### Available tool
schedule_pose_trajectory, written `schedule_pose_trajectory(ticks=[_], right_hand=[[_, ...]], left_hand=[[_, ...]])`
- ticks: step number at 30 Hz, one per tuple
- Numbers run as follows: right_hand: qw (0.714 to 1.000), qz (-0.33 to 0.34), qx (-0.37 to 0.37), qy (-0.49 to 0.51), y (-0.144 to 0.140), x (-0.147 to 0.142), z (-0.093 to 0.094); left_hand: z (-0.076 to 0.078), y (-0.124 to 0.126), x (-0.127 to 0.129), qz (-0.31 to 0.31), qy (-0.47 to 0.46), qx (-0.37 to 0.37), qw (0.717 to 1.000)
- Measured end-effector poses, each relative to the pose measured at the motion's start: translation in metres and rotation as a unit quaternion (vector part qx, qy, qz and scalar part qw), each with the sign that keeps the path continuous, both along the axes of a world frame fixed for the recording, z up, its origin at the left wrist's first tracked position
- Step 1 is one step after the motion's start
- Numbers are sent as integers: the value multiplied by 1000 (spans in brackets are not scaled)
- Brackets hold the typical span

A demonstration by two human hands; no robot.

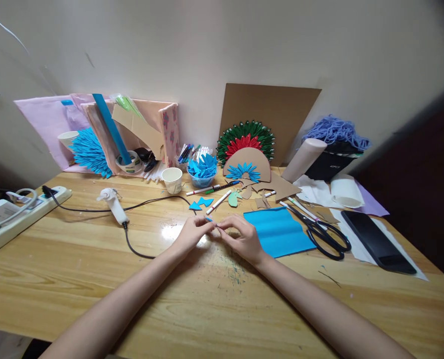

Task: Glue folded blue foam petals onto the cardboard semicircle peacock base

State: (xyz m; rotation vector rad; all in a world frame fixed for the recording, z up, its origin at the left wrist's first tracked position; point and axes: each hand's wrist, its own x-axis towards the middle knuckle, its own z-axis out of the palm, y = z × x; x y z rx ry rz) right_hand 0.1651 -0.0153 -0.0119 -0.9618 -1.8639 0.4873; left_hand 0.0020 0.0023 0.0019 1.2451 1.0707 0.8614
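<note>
A: Where do the hands sit?

B: Both meet at the middle of the wooden table (94, 279). The left hand (192, 234) and right hand (242, 238) have their fingers curled in, fingertips brought together, pinching a small blue paper piece (209, 219) between them, just above the tabletop. Only a sliver of it shows, so I cannot tell its shape.

A: What lies closest?

B: A blue paper sheet (277, 230) just right of the right hand, lying flat. Just beyond the fingertips, two blue folded triangles (201, 203) lie loose on the wood.

A: Tools?

B: One pair of black scissors (324, 233) right of the sheet, blades closed. One white glue gun (113, 203) lies on the left, its black cord looping towards the left hand. Several marker pens (214, 189) lie scattered behind the triangles; I count about five, though some overlap.

A: And further out?

B: One paper cup (172, 179) beside one blue bowl (202, 174) heaped with folded blue pieces. One cardboard half-circle (247, 165) carries a blue fan of pieces, and behind it stands one red and green rosette (245, 138). One black phone (377, 240) lies face down at the right, one white power strip (18, 214) at the far left.
</note>
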Motion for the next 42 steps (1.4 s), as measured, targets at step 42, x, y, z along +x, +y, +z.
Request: schedule_pose_trajectory(ticks=[42], right_hand=[[986,-22,-138,96,4,-2,-1]], left_hand=[[-4,-3,3,55,13,81,995]])
